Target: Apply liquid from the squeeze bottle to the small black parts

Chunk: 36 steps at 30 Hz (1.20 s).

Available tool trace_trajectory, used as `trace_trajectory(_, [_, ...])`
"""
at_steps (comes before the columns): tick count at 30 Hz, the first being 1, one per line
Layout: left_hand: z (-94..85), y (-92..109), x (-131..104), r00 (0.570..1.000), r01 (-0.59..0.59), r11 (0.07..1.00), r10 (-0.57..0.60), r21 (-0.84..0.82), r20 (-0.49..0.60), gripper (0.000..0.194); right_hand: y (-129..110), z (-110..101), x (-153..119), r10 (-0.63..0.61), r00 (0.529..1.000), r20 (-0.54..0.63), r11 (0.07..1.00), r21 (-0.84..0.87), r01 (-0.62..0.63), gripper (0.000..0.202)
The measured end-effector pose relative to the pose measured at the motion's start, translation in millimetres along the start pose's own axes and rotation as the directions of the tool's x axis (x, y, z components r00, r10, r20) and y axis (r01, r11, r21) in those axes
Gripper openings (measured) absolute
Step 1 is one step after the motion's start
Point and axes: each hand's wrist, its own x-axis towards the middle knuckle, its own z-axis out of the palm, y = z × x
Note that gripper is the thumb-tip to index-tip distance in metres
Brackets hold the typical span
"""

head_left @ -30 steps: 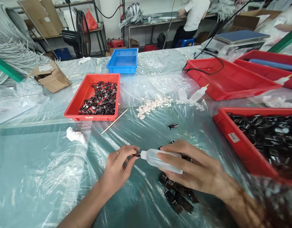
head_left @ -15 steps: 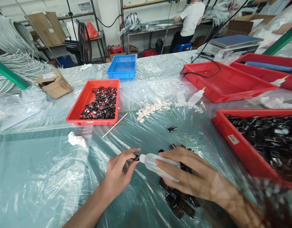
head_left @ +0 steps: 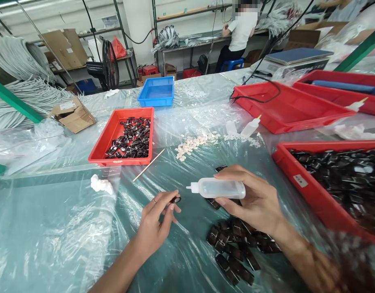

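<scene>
Here's the left hand [head_left: 153, 221], grip pinched shut on a small black part [head_left: 176, 200], round end showing, up off the worktop [head_left: 175, 260]! Facing it, the right hand [head_left: 257, 199] has its grip wrapped around a bottle [head_left: 222, 188], level in the air, nozzle towards the part, close but not touching. Down by the right forearm, a pile of black parts [head_left: 233, 248]. Farther out, white pieces [head_left: 190, 145] lie scattered, and a thin stick [head_left: 149, 165] rests beside a red tray [head_left: 135, 161]
</scene>
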Motion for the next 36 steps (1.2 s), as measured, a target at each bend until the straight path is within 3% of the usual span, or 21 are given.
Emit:
trace_trajectory(5, [-2.0,-2,-1,0.997,0.077,0.997,-0.077,-0.011,-0.011,0.036,-1,5,-4,-0.015,0.999,0.052,1.000,-0.015,0.016,0.035])
trace_trajectory(11, [-1.0,-3,1,0.996,0.081,0.997,-0.081,0.001,-0.021,0.010,-1,9,-7,-0.036,0.995,0.093,0.999,-0.015,0.037,0.035])
trace_trajectory(16, [-1.2,-1,3,0.997,0.076,0.997,-0.075,0.024,-0.024,0.005,-2,8,-6,-0.052,0.991,0.126,0.999,-0.009,0.053,0.038])
trace_trajectory(23, [-1.3,2,3,0.998,-0.011,0.993,0.017,0.116,-0.053,0.010,-9,8,-11,-0.162,0.965,0.207,0.973,-0.129,0.191,0.045])
trace_trajectory(27, [-1.0,2,3,0.994,-0.073,0.981,0.087,0.181,-0.066,0.020,-14,5,-33,-0.241,0.928,0.284,0.852,-0.396,0.343,0.049])
trace_trajectory(31, [0.5,2,2,0.992,-0.096,0.976,0.109,0.193,-0.057,0.025,-20,0,-46,-0.304,0.869,0.391,0.751,-0.463,0.470,0.050])
trace_trajectory(36, [5.0,4,1,0.995,-0.086,0.980,0.094,0.181,-0.039,0.022,-25,-1,-35,-0.258,0.888,0.381,0.796,-0.438,0.419,0.040])
